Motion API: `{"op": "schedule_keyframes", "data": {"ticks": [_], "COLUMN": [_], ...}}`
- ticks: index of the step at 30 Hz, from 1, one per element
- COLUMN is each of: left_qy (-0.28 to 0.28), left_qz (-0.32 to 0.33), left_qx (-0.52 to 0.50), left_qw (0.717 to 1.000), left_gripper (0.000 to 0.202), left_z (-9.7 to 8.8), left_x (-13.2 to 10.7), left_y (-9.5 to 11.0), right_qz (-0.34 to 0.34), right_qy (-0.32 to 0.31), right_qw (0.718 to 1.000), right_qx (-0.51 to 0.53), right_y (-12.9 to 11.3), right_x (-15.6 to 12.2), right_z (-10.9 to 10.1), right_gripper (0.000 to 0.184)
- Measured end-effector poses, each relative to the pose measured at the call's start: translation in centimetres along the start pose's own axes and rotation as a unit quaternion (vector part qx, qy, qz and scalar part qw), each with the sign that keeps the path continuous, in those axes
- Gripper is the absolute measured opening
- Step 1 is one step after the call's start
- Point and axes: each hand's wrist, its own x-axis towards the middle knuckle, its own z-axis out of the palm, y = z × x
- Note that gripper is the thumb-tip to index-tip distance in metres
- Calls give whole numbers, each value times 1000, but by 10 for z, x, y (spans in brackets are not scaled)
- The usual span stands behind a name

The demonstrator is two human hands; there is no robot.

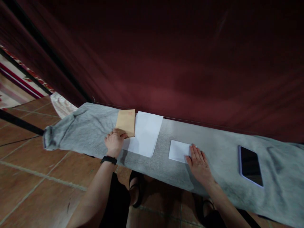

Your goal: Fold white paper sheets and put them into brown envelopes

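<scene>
Now right hand (199, 164) on paper (178, 151)

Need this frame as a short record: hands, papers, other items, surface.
left_hand: left hand touching near edge of brown envelope
right_hand: right hand, fingers extended, on right end of small white paper
large_paper: large white paper between the hands, partly under the envelope
phone: phone, dark screen up, right of the right hand
wrist: black band on left wrist
surface: grey cloth
backdrop: dark red fabric
</scene>
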Motion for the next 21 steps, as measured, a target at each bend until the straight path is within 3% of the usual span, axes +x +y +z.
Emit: {"op": "schedule_keyframes", "data": {"ticks": [8, 12, 21], "left_qy": [-59, -95, -77], "left_qz": [-3, 42, 129], "left_qx": [1, -14, -30], "left_qw": [998, 995, 988], "left_gripper": [52, 59, 39], "left_z": [-4, -6, -3], "left_x": [-3, -3, -1], "left_y": [3, -2, -7], "right_qz": [5, 8, 3], "right_qy": [-11, -21, -20], "right_qw": [1000, 1000, 1000], "right_qx": [7, 3, 6], "right_y": [0, 0, 3], "right_x": [1, 1, -1], "right_z": [0, 0, 2], "right_gripper": [62, 62, 63]}}
